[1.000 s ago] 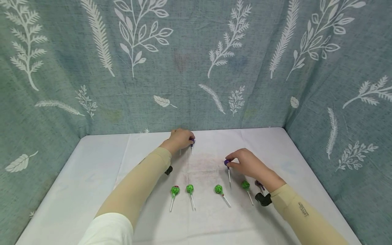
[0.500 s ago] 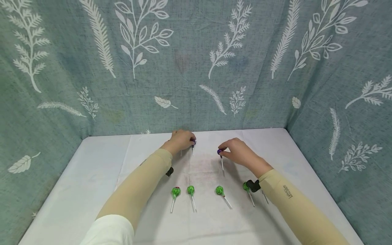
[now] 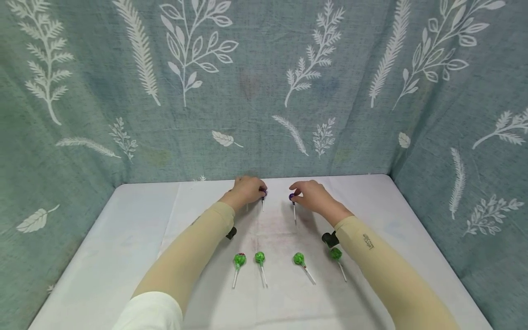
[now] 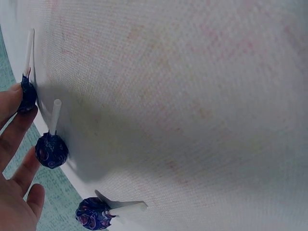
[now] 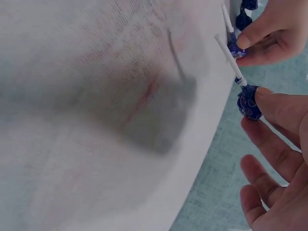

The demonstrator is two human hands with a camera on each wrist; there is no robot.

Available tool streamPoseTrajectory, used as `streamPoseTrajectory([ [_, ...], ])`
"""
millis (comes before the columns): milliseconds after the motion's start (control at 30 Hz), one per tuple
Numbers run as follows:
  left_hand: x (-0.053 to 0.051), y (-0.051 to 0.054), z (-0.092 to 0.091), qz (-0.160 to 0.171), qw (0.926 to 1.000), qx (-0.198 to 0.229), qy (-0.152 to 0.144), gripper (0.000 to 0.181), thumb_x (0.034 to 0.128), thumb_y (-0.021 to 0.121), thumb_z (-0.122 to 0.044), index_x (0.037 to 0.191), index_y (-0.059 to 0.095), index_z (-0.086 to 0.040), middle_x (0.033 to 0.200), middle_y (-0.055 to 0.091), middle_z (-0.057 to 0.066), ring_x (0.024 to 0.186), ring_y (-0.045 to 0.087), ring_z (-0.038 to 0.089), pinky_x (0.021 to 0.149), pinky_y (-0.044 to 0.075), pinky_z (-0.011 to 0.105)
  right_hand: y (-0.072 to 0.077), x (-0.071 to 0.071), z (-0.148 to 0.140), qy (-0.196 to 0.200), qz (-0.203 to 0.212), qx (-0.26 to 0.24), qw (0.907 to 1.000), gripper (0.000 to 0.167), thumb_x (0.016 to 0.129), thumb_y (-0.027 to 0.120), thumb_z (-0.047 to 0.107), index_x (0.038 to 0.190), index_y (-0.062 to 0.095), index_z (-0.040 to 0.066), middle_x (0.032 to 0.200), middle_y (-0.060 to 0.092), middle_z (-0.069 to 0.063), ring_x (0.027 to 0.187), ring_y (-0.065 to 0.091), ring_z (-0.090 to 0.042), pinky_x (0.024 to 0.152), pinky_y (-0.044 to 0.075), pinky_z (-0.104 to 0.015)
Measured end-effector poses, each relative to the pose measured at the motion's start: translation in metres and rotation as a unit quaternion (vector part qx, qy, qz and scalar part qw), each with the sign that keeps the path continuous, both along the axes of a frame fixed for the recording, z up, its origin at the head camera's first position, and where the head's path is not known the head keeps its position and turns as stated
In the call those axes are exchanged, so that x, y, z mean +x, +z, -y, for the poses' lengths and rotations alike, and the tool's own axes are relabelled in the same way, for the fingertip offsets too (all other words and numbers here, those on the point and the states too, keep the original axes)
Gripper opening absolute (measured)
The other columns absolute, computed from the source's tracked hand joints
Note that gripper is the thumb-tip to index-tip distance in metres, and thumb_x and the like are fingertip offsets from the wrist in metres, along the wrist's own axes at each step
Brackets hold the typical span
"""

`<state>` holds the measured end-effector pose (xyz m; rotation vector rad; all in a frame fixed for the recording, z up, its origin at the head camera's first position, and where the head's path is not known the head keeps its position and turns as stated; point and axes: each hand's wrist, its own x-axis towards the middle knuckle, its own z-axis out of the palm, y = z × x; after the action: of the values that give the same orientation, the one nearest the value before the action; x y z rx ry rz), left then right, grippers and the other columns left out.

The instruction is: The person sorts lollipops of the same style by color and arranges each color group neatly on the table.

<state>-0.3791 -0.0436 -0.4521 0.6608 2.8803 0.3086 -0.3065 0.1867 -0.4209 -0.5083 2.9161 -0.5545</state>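
Observation:
Near the back edge of the table, my left hand (image 3: 247,190) pinches the head of a blue-purple wrapped lollipop (image 4: 29,95) between thumb and finger; its white stick points towards me. Two more such lollipops lie beside that hand in the left wrist view: one just below its fingers (image 4: 10,139), and a lower lollipop (image 4: 94,213) with its stick turned sideways. To the right, my right hand (image 3: 315,197) holds another blue-purple lollipop (image 5: 249,102) by its head with thumb and fingertip. Its shadow falls apart from it, so it is off the cloth.
Several green lollipops lie in a row nearer me, among them a left one (image 3: 239,260) and a right one (image 3: 336,254) close to my right forearm. White cloth (image 3: 280,302) covers the table. A grey-green leaf-patterned curtain (image 3: 255,137) stands behind and at the sides.
My right hand has moved away from me and leftward with its lollipop, coming nearer the left hand. The left hand has stayed at the back edge, pinching its lollipop.

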Motion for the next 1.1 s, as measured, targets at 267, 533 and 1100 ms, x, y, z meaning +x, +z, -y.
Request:
streamPoseTrajectory([
  [267,0.000,-0.002,-0.001,-0.004,1.0000,-0.007,-0.002,0.019,0.0982,0.064,-0.030,0.115,0.074,-0.028,0.118,0.068,-0.006,0.120,0.051,0.032,0.099,0.031,0.055,-0.009,-0.020,0.009,-0.007,0.011,0.008,0.9999,0.039,0.097,0.067,0.023,0.133,0.062,0.010,0.116,0.069,-0.004,0.111,0.062,-0.025,0.097,0.044,-0.051],
  [533,0.000,-0.003,0.000,-0.006,1.0000,-0.004,0.000,0.018,0.0985,0.064,-0.030,0.112,0.074,-0.028,0.117,0.068,-0.007,0.117,0.051,0.031,0.098,0.031,0.055,-0.014,-0.036,0.021,-0.022,0.014,0.007,0.9996,0.034,0.097,0.066,0.022,0.130,0.063,0.012,0.116,0.068,-0.004,0.106,0.063,-0.025,0.096,0.044,-0.050],
  [1100,0.002,-0.001,-0.001,-0.004,0.9999,-0.010,0.000,0.016,0.0984,0.064,-0.030,0.111,0.075,-0.029,0.116,0.069,-0.007,0.115,0.053,0.030,0.099,0.031,0.056,-0.025,-0.050,0.033,-0.023,0.021,0.002,0.9995,0.034,0.098,0.066,0.021,0.131,0.062,0.013,0.118,0.067,-0.007,0.106,0.062,-0.026,0.094,0.045,-0.050],
])
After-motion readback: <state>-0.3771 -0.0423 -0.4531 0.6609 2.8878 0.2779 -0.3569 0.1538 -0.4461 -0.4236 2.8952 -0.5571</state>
